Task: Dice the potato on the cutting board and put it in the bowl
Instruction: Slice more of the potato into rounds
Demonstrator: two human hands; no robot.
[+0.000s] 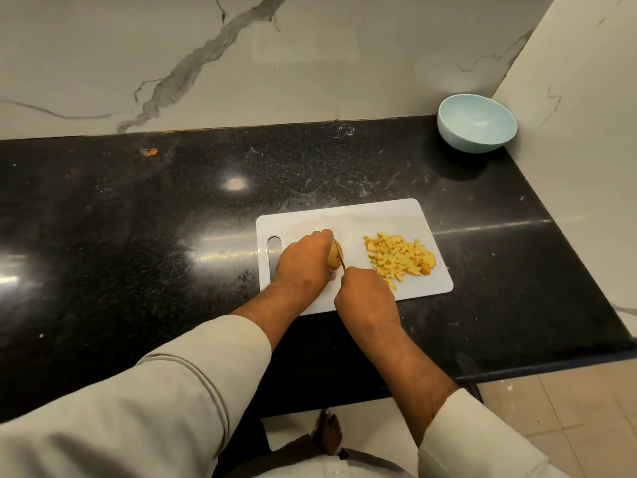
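Pale blue bowl (pixel 477 123), white board (pixel 379 215), speckled black counter (pixel 138 236)

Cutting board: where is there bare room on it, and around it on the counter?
On the cutting board, only the far strip is bare. Its middle is crowded: left hand grips the potato piece, right hand grips the knife, diced pile to their right. Counter lies bare left of the board and between it and the bowl.

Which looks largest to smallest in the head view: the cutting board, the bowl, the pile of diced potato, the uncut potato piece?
1. cutting board
2. bowl, though it stands farther from the camera
3. pile of diced potato
4. uncut potato piece, partly hidden under the left hand
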